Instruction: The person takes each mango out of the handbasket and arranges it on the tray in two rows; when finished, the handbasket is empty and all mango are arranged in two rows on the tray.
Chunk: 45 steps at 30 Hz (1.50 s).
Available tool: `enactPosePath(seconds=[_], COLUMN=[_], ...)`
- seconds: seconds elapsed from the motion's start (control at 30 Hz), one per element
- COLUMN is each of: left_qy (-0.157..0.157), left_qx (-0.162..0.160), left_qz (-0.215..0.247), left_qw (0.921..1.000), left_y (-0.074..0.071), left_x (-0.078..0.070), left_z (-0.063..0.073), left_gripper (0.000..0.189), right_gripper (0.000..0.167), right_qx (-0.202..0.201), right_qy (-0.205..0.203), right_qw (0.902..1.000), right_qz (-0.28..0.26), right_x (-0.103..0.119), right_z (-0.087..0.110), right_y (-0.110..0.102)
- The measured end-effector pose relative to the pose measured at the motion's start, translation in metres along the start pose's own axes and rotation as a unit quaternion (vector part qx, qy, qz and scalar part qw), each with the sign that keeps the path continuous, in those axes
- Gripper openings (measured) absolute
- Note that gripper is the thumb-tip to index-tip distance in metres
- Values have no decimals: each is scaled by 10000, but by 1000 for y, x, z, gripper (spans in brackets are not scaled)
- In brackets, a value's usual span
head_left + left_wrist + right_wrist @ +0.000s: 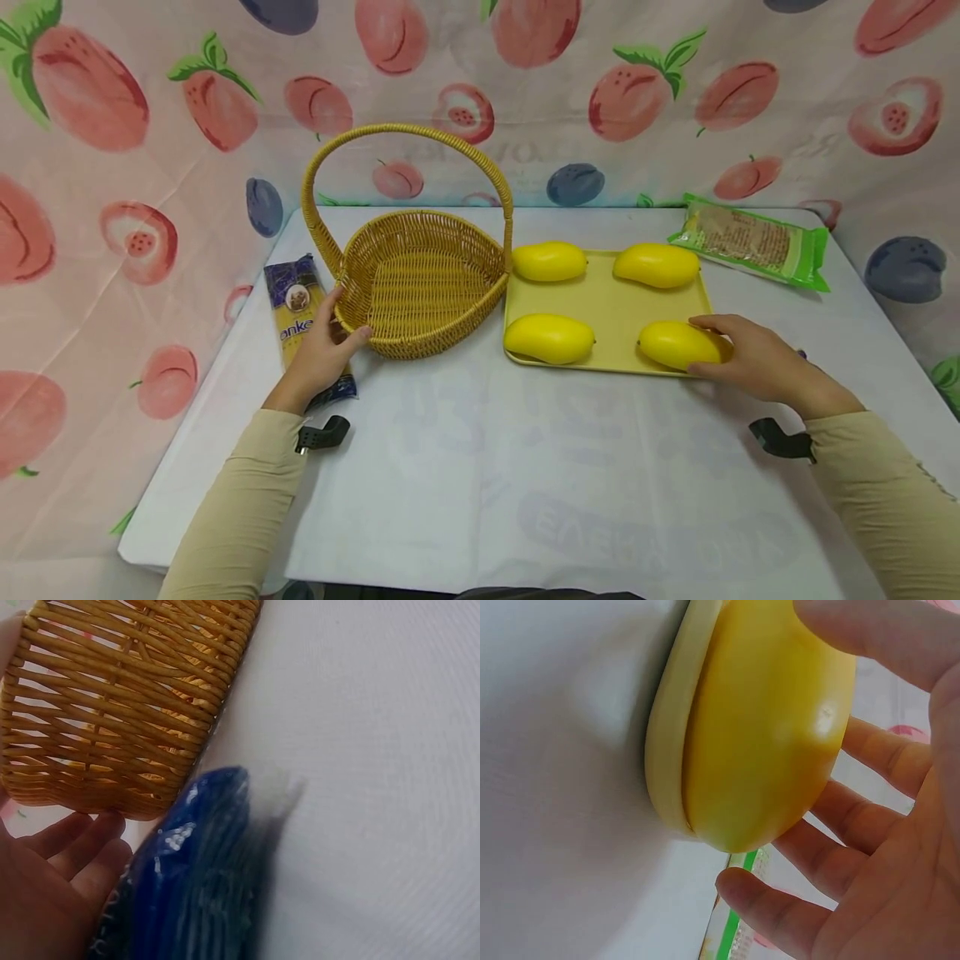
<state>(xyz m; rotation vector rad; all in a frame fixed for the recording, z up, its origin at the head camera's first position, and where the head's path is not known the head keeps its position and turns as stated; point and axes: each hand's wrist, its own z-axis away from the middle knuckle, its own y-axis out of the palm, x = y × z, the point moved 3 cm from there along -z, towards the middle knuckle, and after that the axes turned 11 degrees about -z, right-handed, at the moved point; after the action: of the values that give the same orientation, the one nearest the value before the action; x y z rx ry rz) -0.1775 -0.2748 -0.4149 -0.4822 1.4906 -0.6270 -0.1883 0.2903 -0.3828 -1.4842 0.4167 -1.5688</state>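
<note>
My left hand point(318, 362) grips the left side of a heart-shaped wicker basket point(420, 343) with a tall arched handle. The thumb lies along its near wall, and the fingers go round the side. Inside the basket only its woven floor shows. In the left wrist view those fingers point(75, 851) touch the weave of the basket point(112, 712). On the right, my other hand point(757, 358) holds a yellow mango point(675, 344) at the front right corner of a pale yellow tray point(611, 312). Its thumb and fingers span the mango point(765, 727) in the right wrist view, where the mango overlaps the tray's rim.
Three more mangoes lie on the tray: back left point(550, 262), back right point(657, 265) and front left point(550, 338). A blue and yellow packet point(288, 300) lies partly under my left hand. Behind the tray's right side is a green-edged packet point(750, 242). A fruit-print curtain hangs behind.
</note>
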Motion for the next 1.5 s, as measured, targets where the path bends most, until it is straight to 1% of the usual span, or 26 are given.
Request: enactPosePath(seconds=[0.13, 0.3, 0.53, 0.8, 0.97, 1.13, 1.5], left_qy=[-37, -60, 12, 45, 47, 18, 8], left_qx=[28, 40, 5, 14, 8, -54, -74], left_qz=[-14, 25, 45, 56, 73, -5, -47], left_qw=[10000, 10000, 10000, 10000, 10000, 10000, 10000], left_y=[0, 0, 1, 1, 1, 1, 1], left_x=[0, 1, 1, 2, 2, 2, 2], left_z=[1, 0, -1, -2, -2, -3, -2], left_gripper=[86, 86, 85, 85, 85, 85, 86], right_gripper=[81, 82, 87, 86, 83, 77, 78], right_qx=[-29, -60, -244, -87, -107, -147, -48], right_qy=[-19, 106, 180, 228, 131, -16, -26], right_qw=[10000, 9999, 9995, 9996, 9998, 9999, 9999], right_qz=[23, -8, -88, -115, -124, -78, -149], right_x=[0, 1, 3, 1, 2, 3, 3], right_z=[1, 1, -3, -6, -5, -4, -4], right_y=[-1, -1, -2, 1, 0, -1, -1])
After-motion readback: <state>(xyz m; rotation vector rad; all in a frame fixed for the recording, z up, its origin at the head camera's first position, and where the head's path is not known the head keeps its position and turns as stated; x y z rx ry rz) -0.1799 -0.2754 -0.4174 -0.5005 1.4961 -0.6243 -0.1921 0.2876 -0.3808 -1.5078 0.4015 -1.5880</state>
